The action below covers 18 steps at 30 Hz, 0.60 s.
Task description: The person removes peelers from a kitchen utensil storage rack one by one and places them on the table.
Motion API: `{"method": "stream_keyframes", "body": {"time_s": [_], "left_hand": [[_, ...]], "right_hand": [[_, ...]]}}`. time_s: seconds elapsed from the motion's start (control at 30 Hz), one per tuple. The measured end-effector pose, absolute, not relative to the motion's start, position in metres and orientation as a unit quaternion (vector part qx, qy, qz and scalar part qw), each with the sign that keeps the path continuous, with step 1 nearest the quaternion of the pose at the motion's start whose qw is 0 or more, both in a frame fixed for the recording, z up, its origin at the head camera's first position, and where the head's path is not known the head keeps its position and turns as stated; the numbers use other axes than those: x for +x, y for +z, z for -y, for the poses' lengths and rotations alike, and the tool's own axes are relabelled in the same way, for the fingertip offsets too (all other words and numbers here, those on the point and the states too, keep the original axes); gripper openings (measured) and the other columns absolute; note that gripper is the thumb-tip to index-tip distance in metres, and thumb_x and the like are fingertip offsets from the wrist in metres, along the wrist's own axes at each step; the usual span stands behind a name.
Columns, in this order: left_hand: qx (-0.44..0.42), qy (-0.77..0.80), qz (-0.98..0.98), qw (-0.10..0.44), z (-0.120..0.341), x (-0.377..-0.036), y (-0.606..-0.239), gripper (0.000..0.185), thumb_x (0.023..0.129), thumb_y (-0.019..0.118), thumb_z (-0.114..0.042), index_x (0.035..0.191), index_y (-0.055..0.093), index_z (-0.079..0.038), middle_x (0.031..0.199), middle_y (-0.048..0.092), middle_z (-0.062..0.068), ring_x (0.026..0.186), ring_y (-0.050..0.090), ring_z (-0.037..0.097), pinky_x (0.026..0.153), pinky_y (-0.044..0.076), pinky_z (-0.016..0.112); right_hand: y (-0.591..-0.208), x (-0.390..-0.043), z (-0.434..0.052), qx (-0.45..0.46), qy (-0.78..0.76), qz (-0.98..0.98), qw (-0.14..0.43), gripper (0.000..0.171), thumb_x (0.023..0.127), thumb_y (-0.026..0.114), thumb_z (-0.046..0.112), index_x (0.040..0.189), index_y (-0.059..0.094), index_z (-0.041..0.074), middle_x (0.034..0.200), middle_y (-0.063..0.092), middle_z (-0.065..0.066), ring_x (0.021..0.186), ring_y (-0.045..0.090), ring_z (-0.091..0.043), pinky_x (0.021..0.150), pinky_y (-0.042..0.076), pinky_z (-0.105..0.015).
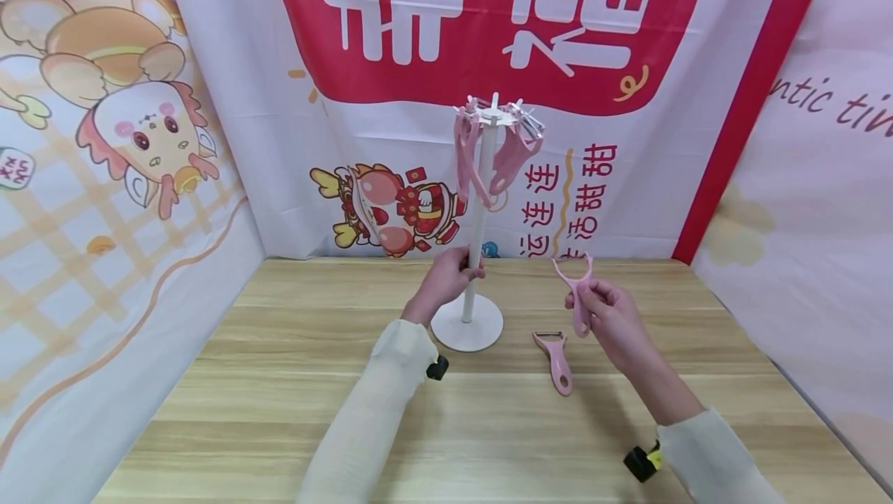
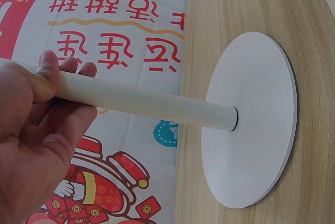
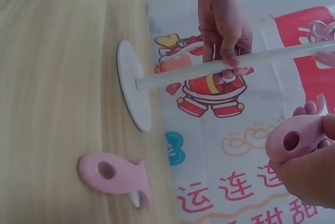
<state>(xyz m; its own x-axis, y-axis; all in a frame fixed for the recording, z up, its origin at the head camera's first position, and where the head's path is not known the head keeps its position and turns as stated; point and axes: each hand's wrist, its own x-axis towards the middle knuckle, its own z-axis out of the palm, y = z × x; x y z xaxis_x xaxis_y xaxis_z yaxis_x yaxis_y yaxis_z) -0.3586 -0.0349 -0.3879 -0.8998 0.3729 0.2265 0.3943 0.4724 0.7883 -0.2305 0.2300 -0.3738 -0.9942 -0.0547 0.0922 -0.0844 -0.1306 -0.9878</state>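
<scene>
1. Head view gives me the white stand (image 1: pixel 479 234) upright on the wooden table (image 1: pixel 279 411), its round base (image 2: pixel 261 135) flat on the surface; the left hand (image 1: pixel 446 275) is clamped round the pole, above the base.
2. On the right, the right hand (image 1: pixel 614 318) pinches a pink peeler (image 1: pixel 581 316) by its handle, prongs upward, off the table and apart from the pole. I cannot make out a blade between the prongs.
3. A second peeler (image 1: pixel 559 364) lies on the table, between the base and my right sleeve (image 1: pixel 715 457).
4. For good handling, I judge the left grip should brace without tilting the stand, while the right stays low on the handle, leaving the prongs free.
5. I see no box or bowl; the nearest to a container is the stand's top (image 1: pixel 494 113), where pink utensils (image 1: pixel 466 159) hang around the pole.
</scene>
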Motion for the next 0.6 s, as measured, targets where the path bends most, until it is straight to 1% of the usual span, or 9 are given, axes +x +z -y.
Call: {"method": "stream_keyframes", "body": {"time_s": [0.23,0.37,0.6], "left_hand": [[-0.221,-0.462,0.859,0.009,0.035,-0.359,-0.388,0.006,0.098,0.063,-0.011,0.102,0.066,-0.009,0.099,0.071,0.005,0.098,0.068,0.022,0.100,0.055,0.047],[-0.218,-0.463,0.859,0.007,0.034,-0.360,-0.387,0.005,0.098,0.062,-0.011,0.102,0.066,-0.010,0.099,0.071,0.005,0.098,0.068,0.021,0.100,0.055,0.048],[-0.216,-0.466,0.858,0.003,0.034,-0.359,-0.387,0.006,0.098,0.062,-0.011,0.103,0.066,-0.011,0.099,0.071,0.005,0.098,0.068,0.021,0.101,0.054,0.049]], "right_hand": [[-0.384,-0.228,-0.238,0.038,0.752,0.657,0.011,0.015,0.105,0.049,0.017,0.100,0.059,0.007,0.088,0.066,0.002,0.084,0.062,-0.008,0.069,0.054,-0.019],[-0.389,-0.227,-0.242,0.025,0.750,0.661,0.012,0.014,0.104,0.051,0.018,0.098,0.061,0.010,0.088,0.067,0.003,0.085,0.063,-0.007,0.071,0.055,-0.018],[-0.394,-0.224,-0.249,-0.003,0.749,0.662,0.002,0.015,0.105,0.050,0.019,0.107,0.056,0.006,0.095,0.065,0.004,0.091,0.064,-0.005,0.081,0.056,-0.017]]}}
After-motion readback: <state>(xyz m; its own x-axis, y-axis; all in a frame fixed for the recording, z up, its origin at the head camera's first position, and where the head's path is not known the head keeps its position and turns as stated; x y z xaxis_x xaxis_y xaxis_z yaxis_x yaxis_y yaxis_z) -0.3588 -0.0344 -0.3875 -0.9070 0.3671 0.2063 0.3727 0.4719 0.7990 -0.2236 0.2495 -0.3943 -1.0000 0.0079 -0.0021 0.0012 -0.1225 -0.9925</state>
